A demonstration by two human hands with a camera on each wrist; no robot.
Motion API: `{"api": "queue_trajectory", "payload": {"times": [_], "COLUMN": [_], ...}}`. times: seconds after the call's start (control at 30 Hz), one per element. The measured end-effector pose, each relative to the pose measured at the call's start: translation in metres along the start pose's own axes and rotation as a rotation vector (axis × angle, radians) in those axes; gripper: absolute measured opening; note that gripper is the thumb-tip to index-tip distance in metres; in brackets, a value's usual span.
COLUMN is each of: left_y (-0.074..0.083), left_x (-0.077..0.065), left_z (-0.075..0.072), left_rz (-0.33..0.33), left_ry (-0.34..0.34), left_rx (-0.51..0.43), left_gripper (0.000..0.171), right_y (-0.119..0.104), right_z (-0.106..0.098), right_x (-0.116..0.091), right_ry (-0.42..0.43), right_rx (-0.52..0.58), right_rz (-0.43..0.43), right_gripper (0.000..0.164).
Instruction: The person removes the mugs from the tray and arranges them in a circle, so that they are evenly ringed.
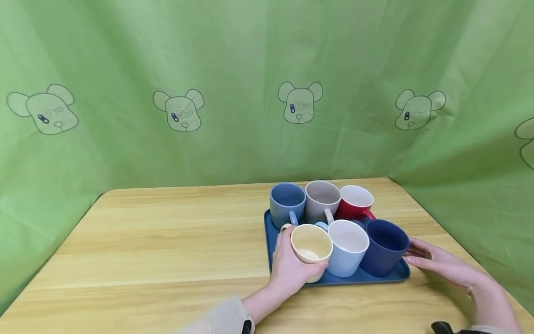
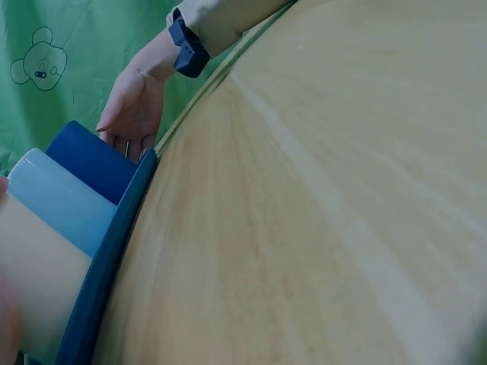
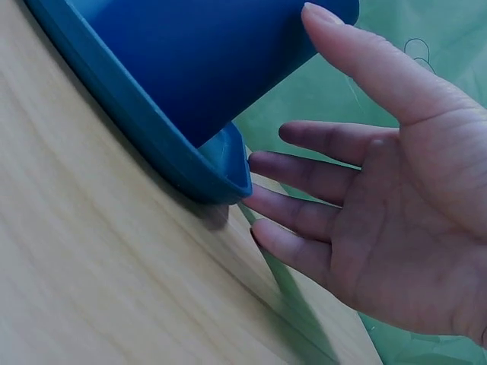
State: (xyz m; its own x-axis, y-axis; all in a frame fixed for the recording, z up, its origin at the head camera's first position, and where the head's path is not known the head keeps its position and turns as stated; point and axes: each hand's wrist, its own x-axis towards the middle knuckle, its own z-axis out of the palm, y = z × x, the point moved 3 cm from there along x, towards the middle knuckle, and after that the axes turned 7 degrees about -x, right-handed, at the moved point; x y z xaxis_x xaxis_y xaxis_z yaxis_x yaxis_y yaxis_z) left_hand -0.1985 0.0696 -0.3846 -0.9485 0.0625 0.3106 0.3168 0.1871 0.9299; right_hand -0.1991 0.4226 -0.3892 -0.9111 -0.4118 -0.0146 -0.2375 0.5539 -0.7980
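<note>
My left hand [image 1: 287, 269] is wrapped round a cream mug [image 1: 312, 242] at the front left of a blue tray [image 1: 354, 280], thumb at its front. Its handle points to the back left. Beside it stands a pale blue mug [image 1: 344, 262] with a white inside, then a navy mug [image 1: 379, 257]. My right hand [image 1: 446, 265] is by the tray's right end, close to the navy mug. In the right wrist view, that hand [image 3: 396, 205] has its fingers spread and holds nothing; its fingertips are right at the tray's corner [image 3: 221, 186].
Behind the front mugs, a grey-blue mug [image 1: 283, 213], a grey mug [image 1: 319, 208] and a red mug [image 1: 350, 211] with a white inside stand upright on the tray. The wooden table [image 1: 146, 246] extends far to the left. Green curtains [image 1: 233, 148] border it at the back and sides.
</note>
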Motion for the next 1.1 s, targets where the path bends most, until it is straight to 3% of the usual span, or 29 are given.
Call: {"api": "queue_trajectory", "payload": {"times": [0.13,0.3,0.53,0.8,1.1], "left_y": [0.005,0.013,0.017,0.012,-0.006], "left_x": [-0.001,-0.002,-0.006,-0.002,0.007], "left_z": [-0.004,-0.012,-0.036,-0.083,-0.144], "left_rz": [0.038,0.074,0.112,0.102,0.073], "left_ry": [-0.019,-0.06,-0.099,-0.062,0.018], "left_rx": [-0.014,-0.108,-0.197,-0.217,-0.103], "left_gripper": [0.089,0.089,0.089,0.09,0.093], "right_y": [-0.001,-0.001,0.001,0.002,0.006], "right_z": [0.0,-0.001,0.002,0.004,0.008], "right_x": [0.0,-0.001,-0.001,-0.003,-0.007], "right_ry": [0.001,0.007,-0.006,-0.005,0.023], "right_rx": [0.004,-0.013,-0.027,-0.01,-0.039], "right_rz": [-0.004,0.005,0.031,-0.013,-0.031], "right_gripper": [0.059,0.061,0.064,0.064,0.062]}}
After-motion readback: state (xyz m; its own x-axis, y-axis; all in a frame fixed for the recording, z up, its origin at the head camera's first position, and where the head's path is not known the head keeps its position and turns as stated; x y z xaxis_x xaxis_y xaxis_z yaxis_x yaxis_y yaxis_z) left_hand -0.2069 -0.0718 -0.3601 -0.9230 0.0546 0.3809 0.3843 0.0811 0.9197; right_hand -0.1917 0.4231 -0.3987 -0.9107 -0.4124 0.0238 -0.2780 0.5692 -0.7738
